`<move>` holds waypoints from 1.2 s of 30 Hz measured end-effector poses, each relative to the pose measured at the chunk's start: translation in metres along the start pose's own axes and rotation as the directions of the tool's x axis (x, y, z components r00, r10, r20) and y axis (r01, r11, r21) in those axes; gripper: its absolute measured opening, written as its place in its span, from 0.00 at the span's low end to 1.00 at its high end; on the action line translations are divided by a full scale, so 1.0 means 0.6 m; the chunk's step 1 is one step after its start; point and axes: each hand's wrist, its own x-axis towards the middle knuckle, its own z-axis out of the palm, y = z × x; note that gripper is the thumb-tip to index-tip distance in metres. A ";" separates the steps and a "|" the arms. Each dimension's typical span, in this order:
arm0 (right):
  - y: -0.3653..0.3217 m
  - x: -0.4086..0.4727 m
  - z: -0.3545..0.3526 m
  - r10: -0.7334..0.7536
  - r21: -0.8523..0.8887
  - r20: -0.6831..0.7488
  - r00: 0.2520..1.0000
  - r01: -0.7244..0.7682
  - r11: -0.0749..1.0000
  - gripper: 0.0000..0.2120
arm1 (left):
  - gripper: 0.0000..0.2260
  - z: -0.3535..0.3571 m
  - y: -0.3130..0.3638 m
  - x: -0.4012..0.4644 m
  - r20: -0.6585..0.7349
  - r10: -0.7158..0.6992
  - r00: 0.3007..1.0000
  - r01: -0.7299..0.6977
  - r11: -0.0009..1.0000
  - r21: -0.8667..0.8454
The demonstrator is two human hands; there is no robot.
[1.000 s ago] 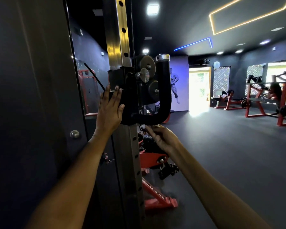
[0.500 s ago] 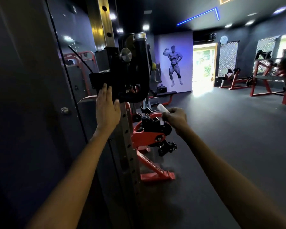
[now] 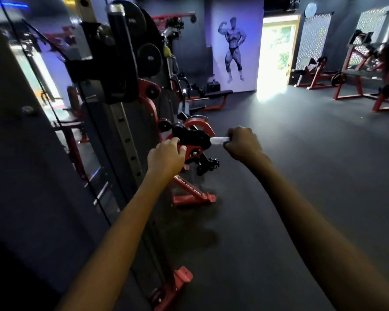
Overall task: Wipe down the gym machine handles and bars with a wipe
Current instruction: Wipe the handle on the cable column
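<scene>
White wipe [image 3: 220, 140], rolled or bunched, pinched in the right hand [image 3: 243, 143]; one end sticks out leftward from the curled fingers, toward a black pulley housing [image 3: 192, 138] on the red machine frame [image 3: 194, 196]. The wipe's tip sits just beside the housing's right edge; contact cannot be told. Right hand seen from the back, knuckles up, forearm running in from lower right.

Left hand [image 3: 165, 157] loosely curled at the left side of the same housing, fingertips against the red bracket beneath it. Whether it truly grips the part or only rests there is unclear, since the fingers hide the contact.

Upright steel post [image 3: 121, 122] with a row of adjustment holes stands at left, a black padded handle [image 3: 121, 52] mounted high on it, well above both hands. A thin black cable [image 3: 61, 122] runs down in front of the dark panel [image 3: 20, 153] at far left.

Floor [image 3: 301, 153] dark rubber matting. Red feet of the machine rest on it near the post. Far wall carries a bodybuilder mural [image 3: 234, 48]; bright doorway [image 3: 276, 52] to its right, more red-framed machines [image 3: 366, 75] beyond, blurred.
</scene>
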 end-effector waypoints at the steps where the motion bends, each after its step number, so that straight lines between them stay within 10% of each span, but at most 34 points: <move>1: 0.017 -0.016 -0.009 0.004 -0.014 -0.008 1.000 -0.004 1.000 0.09 | 0.20 0.010 0.019 -0.017 0.012 0.000 1.000 0.000 1.000 -0.012; 7: 0.129 -0.112 -0.014 0.065 0.104 -0.182 0.981 -0.047 0.994 0.05 | 0.19 0.109 0.115 -0.106 0.063 -0.014 0.998 0.022 0.992 -0.125; 14: 0.283 -0.075 0.039 0.083 0.077 -0.064 0.994 -0.078 0.994 0.04 | 0.17 0.264 0.198 -0.086 0.168 -0.010 0.986 0.042 0.981 -0.189; 36: 0.745 0.506 0.195 0.078 -0.013 0.150 0.986 -0.077 0.997 0.06 | 0.20 0.682 0.432 0.477 0.335 -0.082 0.939 0.124 0.986 -0.107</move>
